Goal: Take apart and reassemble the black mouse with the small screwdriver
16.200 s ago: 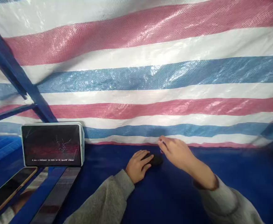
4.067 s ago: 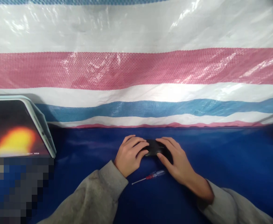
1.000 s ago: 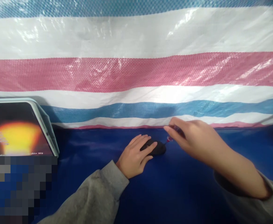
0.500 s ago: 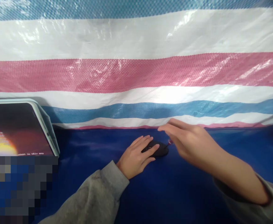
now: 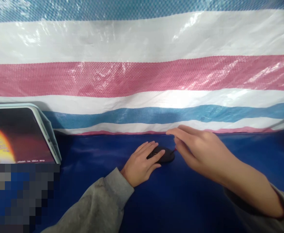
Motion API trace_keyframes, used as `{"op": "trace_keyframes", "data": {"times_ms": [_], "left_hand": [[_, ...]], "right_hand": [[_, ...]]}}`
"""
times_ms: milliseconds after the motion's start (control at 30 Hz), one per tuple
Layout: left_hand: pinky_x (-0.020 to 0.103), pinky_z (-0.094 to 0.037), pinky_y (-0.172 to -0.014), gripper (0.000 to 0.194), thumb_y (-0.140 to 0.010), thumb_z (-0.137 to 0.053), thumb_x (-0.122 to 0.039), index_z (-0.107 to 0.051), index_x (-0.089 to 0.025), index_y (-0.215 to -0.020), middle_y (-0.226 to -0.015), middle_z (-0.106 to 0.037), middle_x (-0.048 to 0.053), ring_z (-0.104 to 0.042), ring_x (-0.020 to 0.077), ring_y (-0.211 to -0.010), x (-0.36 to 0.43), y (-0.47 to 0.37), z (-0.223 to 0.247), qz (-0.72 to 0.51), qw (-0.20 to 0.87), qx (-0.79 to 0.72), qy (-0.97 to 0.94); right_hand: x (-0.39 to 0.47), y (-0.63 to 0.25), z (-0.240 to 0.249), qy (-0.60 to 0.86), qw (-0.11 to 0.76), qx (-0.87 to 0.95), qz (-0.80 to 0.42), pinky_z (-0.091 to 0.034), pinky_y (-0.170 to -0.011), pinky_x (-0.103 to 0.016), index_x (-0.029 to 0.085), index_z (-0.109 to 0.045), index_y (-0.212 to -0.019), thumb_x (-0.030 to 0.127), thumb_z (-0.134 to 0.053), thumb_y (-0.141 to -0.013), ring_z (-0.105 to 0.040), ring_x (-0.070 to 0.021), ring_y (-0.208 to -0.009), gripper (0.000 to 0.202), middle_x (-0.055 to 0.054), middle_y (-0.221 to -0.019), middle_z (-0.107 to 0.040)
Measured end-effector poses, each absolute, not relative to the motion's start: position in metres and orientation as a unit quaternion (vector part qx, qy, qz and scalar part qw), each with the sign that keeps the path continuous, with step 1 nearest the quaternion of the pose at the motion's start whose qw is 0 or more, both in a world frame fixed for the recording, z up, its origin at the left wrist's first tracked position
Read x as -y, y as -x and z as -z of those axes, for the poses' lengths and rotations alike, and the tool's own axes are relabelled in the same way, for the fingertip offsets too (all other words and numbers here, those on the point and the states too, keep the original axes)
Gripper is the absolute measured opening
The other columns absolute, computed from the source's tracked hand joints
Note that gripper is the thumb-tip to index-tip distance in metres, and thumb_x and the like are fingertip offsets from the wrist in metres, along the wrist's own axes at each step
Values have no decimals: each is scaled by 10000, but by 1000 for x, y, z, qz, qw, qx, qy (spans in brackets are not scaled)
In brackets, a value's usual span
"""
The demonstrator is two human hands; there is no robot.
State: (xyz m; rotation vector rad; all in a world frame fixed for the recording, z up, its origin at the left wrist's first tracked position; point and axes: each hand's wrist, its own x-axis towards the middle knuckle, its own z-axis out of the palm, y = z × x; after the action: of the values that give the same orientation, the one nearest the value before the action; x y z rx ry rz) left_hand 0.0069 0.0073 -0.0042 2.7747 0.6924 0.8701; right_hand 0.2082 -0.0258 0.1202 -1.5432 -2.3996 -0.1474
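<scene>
A black computer mouse (image 5: pixel 168 154) lies on the blue tabletop, partly covered by fingers. My left hand (image 5: pixel 142 161) rests over its left part, fingers spread across it and gripping it in place. On the other side, my right hand (image 5: pixel 192 145) is raised just above the table with thumb and fingers pinched together. From that pinch a small screwdriver (image 5: pixel 175 149) slants down, its thin dark shaft meeting the mouse's right part and a bit of red showing by the fingers. The rest of the screwdriver is hidden by my hand.
At the left a tablet (image 5: pixel 17 136) in a pale case stands tilted, its screen lit. Below it is a pixelated patch. A striped plastic sheet (image 5: pixel 142 77) in blue, white and red hangs behind the blue tabletop (image 5: pixel 168 200).
My right hand has shifted slightly to the right and its fingers have turned a little, so less of the red part shows. My left hand and the mouse stay nearly in place.
</scene>
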Motion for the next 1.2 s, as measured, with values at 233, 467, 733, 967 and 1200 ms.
{"op": "trace_keyframes", "data": {"times_ms": [233, 467, 733, 967, 1200], "left_hand": [[515, -377, -1101, 392, -963, -505, -284, -500, -194, -1344, -1385, -495, 145, -426, 271, -1334, -7, -7, 4, -291, 74, -231, -925], [524, -381, -1096, 398, -972, -485, -296, -482, -213, -1361, -1392, -489, 134, -432, 271, -1328, -8, -6, 6, -289, 83, -237, -924], [525, -387, -1092, 396, -970, -487, -285, -480, -222, -1360, -1395, -488, 126, -435, 267, -1326, -7, -7, 6, -289, 83, -236, -924], [528, -393, -1084, 395, -972, -482, -295, -479, -220, -1360, -1392, -488, 131, -444, 267, -1318, -7, -7, 5, -292, 77, -237, -923], [537, -392, -1080, 399, -977, -473, -293, -466, -225, -1370, -1390, -489, 130, -439, 270, -1322, -7, -7, 6, -288, 83, -237, -924]], "right_hand": [[25, -207, -120, 521, 151, 839, 41, -435, -617, -273, 178, -625, -1070, 148, -404, -859, -620, -176, -727, 307, -84, -941, -632], [25, -208, -120, 520, 158, 838, 56, -428, -607, -254, 187, -636, -1031, 136, -430, -843, -610, -165, -722, 283, -76, -924, -629], [24, -209, -119, 529, 162, 831, 61, -419, -591, -251, 186, -641, -1014, 148, -429, -849, -608, -169, -705, 271, -68, -855, -641], [25, -208, -121, 516, 159, 840, 49, -438, -616, -257, 183, -627, -1041, 129, -412, -852, -619, -167, -726, 291, -79, -929, -638], [25, -208, -121, 517, 161, 839, 52, -435, -617, -248, 196, -624, -1044, 114, -421, -849, -615, -167, -758, 294, -73, -944, -628]]}}
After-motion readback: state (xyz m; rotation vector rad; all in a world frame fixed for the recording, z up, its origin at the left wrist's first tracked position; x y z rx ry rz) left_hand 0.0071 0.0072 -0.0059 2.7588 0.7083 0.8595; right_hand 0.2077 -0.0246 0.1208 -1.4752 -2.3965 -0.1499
